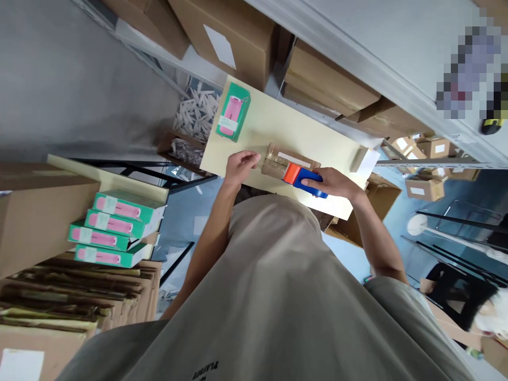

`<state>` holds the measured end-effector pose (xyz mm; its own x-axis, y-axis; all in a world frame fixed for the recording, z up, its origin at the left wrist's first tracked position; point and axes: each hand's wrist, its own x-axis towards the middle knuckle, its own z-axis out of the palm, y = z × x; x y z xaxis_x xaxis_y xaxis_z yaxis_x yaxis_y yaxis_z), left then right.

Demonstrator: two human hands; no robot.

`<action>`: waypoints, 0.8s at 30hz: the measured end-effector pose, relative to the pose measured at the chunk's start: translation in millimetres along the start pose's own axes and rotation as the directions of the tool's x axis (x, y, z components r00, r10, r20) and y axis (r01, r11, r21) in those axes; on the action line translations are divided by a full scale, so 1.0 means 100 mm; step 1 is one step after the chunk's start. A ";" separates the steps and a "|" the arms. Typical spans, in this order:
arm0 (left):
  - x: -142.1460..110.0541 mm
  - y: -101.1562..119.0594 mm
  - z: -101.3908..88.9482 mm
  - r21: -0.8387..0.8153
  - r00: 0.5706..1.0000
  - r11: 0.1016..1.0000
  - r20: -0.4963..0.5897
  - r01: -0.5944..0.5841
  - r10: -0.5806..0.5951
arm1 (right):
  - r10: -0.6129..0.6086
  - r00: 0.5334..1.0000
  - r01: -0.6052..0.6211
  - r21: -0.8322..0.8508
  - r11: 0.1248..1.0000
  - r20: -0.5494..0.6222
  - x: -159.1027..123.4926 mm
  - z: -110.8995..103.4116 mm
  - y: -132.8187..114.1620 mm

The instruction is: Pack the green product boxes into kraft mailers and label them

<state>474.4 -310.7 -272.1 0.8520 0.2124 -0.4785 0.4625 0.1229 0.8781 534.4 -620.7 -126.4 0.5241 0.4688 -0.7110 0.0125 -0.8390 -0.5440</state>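
My right hand (331, 182) is wrapped round a blue and orange tape dispenser (309, 180), its orange end lying over the front of a small brown carton (273, 159). The carton lies flat on the pale yellow tabletop (254, 119), with a white label and shiny clear tape on it. Just off the carton's left end is my left hand (240, 168), fingers curled and pressed together; whatever may be between them is too small to tell. A green box with a pink bottle picture (233, 112) lies at the table's far left.
Large cartons (238, 42) line the shelf behind the table. Several green boxes (115, 227) are stacked at left, above folded cardboard (71, 296). A bin of white pieces (198, 111) stands beyond the table's left edge. An open carton (381, 206) sits below right.
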 end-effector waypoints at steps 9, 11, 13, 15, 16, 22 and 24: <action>0.31 -0.31 -0.04 -0.023 0.994 0.994 -0.018 0.110 -0.110 | 0.098 0.995 -0.093 -0.148 0.985 0.033 0.53 0.01 0.03; 0.40 -0.37 -0.05 -0.030 0.993 0.993 0.002 0.118 -0.118 | 0.132 0.991 -0.125 -0.190 0.974 0.027 0.60 0.02 0.03; 0.47 -0.42 -0.05 -0.035 0.990 0.990 0.026 0.137 -0.136 | 0.175 0.984 -0.165 -0.209 0.964 0.030 0.65 0.03 0.01; 0.53 -0.46 -0.03 -0.041 0.985 0.985 0.053 0.167 -0.165 | 0.210 0.977 -0.199 -0.221 0.955 0.025 0.68 0.03 -0.03; 0.55 -0.47 -0.01 -0.045 0.981 0.982 0.068 0.184 -0.180 | 0.223 0.975 -0.213 -0.227 0.950 0.022 0.69 0.03 -0.05; 0.54 -0.50 0.14 -0.081 0.943 0.946 0.143 0.315 -0.301 | 0.259 0.966 -0.253 -0.209 0.945 0.004 0.68 0.00 -0.19; 0.52 -0.51 0.17 -0.091 0.936 0.939 0.159 0.332 -0.315 | 0.278 0.960 -0.271 -0.199 0.942 0.011 0.68 -0.01 -0.21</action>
<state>499.4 -322.8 -341.8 0.6905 0.0055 -0.7233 0.6946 0.2741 0.6651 570.3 -571.3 -163.0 0.4976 0.2196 -0.8391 0.0391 -0.9721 -0.2312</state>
